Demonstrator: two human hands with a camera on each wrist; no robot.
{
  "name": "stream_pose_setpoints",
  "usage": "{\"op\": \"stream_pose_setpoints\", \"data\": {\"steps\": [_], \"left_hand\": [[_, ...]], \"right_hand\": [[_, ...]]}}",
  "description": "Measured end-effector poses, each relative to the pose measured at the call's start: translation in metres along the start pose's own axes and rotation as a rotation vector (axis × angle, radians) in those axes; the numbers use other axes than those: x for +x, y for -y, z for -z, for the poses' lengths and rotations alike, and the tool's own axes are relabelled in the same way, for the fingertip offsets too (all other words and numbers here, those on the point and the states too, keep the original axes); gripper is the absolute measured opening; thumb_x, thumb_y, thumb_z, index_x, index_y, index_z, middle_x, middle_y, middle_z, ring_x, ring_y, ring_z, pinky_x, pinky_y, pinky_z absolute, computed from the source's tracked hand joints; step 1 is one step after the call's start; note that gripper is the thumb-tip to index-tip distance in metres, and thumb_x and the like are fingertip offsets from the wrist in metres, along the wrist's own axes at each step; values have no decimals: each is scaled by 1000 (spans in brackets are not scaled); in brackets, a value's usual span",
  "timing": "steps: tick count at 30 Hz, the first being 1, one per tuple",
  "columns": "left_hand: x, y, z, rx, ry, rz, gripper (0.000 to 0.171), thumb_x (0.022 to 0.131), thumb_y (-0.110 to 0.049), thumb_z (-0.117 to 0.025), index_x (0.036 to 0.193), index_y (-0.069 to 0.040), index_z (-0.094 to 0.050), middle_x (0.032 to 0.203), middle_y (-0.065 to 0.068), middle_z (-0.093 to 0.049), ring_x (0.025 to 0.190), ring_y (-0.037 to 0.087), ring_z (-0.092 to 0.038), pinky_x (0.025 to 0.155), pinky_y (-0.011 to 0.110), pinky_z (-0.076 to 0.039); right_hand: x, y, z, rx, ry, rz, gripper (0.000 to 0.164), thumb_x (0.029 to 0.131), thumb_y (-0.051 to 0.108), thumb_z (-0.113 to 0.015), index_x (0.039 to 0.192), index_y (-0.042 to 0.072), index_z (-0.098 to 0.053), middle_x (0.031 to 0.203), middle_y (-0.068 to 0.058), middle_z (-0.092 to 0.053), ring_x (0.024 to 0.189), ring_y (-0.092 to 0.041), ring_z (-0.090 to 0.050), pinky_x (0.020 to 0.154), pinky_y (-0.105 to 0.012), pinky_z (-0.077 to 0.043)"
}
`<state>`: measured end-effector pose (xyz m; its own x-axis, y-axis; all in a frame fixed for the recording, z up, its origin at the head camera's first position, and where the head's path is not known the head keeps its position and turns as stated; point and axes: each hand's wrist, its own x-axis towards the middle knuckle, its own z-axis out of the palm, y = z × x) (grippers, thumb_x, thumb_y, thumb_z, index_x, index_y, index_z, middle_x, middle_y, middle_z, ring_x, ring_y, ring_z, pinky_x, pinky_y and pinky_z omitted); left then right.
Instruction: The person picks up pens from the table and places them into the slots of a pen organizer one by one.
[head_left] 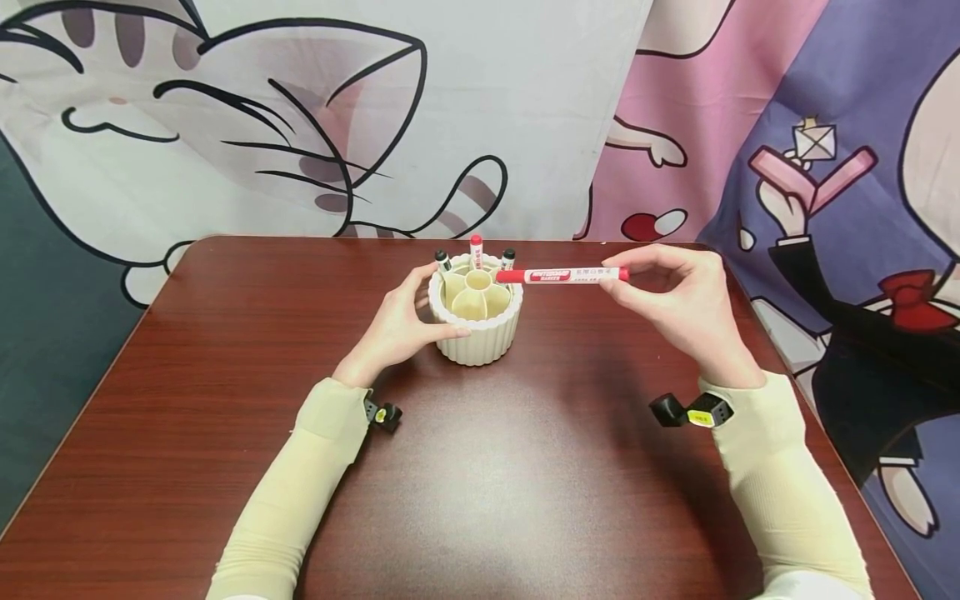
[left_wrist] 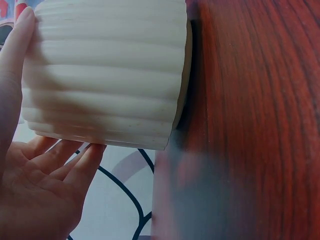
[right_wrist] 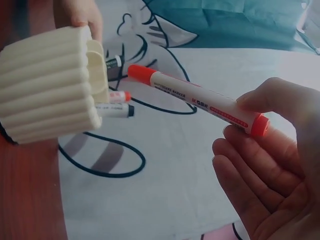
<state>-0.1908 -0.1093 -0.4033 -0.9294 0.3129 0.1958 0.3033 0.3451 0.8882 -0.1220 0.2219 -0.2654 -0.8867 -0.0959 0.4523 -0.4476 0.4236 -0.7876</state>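
A cream, ribbed pen holder (head_left: 480,346) with several compartments stands upright on the table. Two black-capped markers (head_left: 508,257) and a red-capped marker (head_left: 476,250) stand in its rear compartments. My left hand (head_left: 397,325) grips the holder's left side, thumb across the front; the left wrist view shows its fingertips (left_wrist: 95,152) against the ribbed wall. Between thumb and fingers, my right hand (head_left: 678,300) pinches the end of a red-and-white whiteboard marker (head_left: 562,275). That marker lies nearly level, its red cap pointing left, by the holder's right rim. In the right wrist view the cap is apart from the holder.
The dark reddish-brown wooden table (head_left: 480,467) reaches back to a cartoon-printed cloth (head_left: 540,108). Both wrists carry small black cameras (head_left: 386,415) on straps over cream sleeves (head_left: 300,475).
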Motion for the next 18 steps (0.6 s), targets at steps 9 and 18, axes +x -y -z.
{"op": "stream_pose_setpoints", "data": {"steps": [9, 18], "left_hand": [[-1, -2, 1, -4, -1, 7, 104, 71, -26, -97, 154, -8, -37, 148, 8, -49, 126, 22, -58, 107, 33, -46], [-1, -2, 0, 8, -1, 12, 103, 72, -24, -96, 154, -8, -37, 148, 9, -48, 127, 23, -58, 107, 33, -46]], "right_hand": [[2, -2, -16, -60, 64, -9, 15, 82, 3, -84, 97, 2, -79, 88, -5, -74, 81, -17, -63, 65, -24, -51], [13, 1, -39, -24, 90, 1, 16, 84, 6, -85, 99, 5, -80, 87, -1, -73, 72, -19, -67, 64, -25, -57]]}}
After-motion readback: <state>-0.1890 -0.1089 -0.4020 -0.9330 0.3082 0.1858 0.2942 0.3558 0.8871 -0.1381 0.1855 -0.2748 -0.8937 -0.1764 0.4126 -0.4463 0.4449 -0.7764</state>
